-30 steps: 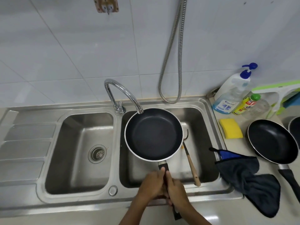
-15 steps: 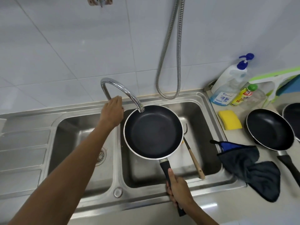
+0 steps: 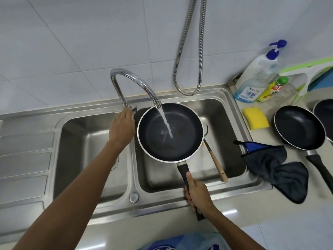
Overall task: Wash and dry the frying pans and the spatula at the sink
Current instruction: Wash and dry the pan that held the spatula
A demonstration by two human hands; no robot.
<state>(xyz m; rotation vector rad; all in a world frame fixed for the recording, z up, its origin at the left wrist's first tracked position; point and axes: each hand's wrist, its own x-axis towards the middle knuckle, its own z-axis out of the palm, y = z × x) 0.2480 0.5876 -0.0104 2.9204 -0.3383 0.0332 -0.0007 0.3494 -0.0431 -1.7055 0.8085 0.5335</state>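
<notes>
Right grip (image 3: 198, 195) clasps the round black frying pan (image 3: 180, 147) by its handle, likely water-heavy and slippery; left grip (image 3: 122, 129) holds the chrome tap lever (image 3: 133, 109).

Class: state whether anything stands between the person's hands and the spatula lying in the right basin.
Yes: the frying pan, held by the right hand, hangs over the head of the spatula. Its wooden handle lies uncovered right of the pan.
</notes>
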